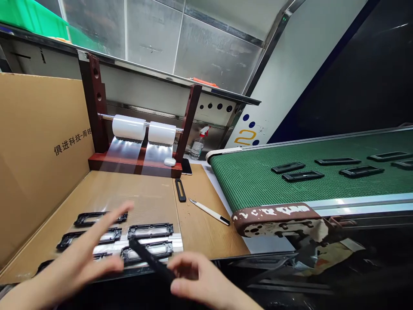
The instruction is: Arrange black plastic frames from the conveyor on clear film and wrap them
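Black frame pinched in the right hand [206,280] — left hand [87,254] spread flat.

The black frame [150,257] is held slanting up-left from the right fingertips, just beside the left fingers, above the frames on film [150,231].

A: What are the hands doing at the bottom of the frame?

B: The right hand [201,280] pinches a slim black tool [151,257], tilted up and left over the black frames [150,230]. The left hand [85,254] is spread flat, blurred, fingers over the frames at lower left.

A: What do the frames lie on?

B: Clear film [129,193] over the cardboard-covered tabletop [206,228], fed from two white rolls [143,129] on a dark red stand [97,99] in the upper left.

A: And the centre?

B: A white-handled knife [209,212] and one more black piece [180,190], apart from each other.

A: On the right?

B: A green conveyor belt [258,181] carrying similar black parts [301,175]; a spray bottle [197,146] stands behind its end.
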Demonstrator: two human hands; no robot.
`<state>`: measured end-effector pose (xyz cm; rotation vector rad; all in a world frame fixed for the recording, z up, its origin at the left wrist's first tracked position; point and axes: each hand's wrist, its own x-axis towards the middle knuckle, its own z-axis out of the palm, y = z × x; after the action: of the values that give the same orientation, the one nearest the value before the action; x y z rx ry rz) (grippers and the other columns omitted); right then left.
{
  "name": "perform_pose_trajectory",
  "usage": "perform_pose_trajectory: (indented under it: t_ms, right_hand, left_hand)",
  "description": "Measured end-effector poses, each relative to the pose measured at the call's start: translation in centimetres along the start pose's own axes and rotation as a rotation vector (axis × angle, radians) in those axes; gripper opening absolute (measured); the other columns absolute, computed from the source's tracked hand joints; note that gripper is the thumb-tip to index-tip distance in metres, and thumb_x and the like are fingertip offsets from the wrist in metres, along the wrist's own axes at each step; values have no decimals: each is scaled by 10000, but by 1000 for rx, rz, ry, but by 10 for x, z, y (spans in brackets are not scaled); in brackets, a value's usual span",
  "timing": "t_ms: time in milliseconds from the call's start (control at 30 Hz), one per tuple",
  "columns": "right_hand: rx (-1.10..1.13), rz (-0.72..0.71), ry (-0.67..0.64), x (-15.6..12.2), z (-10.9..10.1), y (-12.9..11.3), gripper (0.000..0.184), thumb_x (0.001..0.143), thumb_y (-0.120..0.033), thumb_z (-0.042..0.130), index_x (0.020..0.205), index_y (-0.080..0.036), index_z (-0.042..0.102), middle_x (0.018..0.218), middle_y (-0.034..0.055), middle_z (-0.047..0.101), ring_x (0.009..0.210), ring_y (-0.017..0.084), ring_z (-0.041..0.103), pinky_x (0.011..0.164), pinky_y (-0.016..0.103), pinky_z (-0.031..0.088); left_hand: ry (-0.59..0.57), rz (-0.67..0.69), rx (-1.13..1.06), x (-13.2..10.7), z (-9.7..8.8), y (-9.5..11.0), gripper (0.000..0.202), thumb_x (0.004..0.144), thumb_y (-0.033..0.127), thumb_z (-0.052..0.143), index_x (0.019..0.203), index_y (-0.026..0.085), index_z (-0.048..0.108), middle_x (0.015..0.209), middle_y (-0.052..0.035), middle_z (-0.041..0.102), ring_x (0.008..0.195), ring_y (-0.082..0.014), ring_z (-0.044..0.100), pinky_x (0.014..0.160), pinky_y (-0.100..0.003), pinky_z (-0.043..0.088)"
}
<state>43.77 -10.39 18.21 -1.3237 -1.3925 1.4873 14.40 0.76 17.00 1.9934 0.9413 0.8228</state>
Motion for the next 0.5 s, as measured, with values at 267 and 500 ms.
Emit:
perform_pose_trajectory:
  t_ms: [267,500]
  right_hand:
    - [-815,-694,396,40,-44,-19,380,821,-138,698,1191,-210,648,1077,90,661,1017,232,620,912,368,516]
    - [-886,-591,366,78,-47,-2,417,768,-116,789,1162,-205,688,1010,65,678,958,222,633,859,355,539]
  left_hand:
    - [-45,-526,-451,109,7,-6,702,937,686,347,1409,179,459,1462,-176,531,1306,-291,538,1123,-547,358]
    - [-237,-630,-503,124,3,-6,490,941,588,494,1167,169,608,962,-53,711,788,-193,685,803,-430,551]
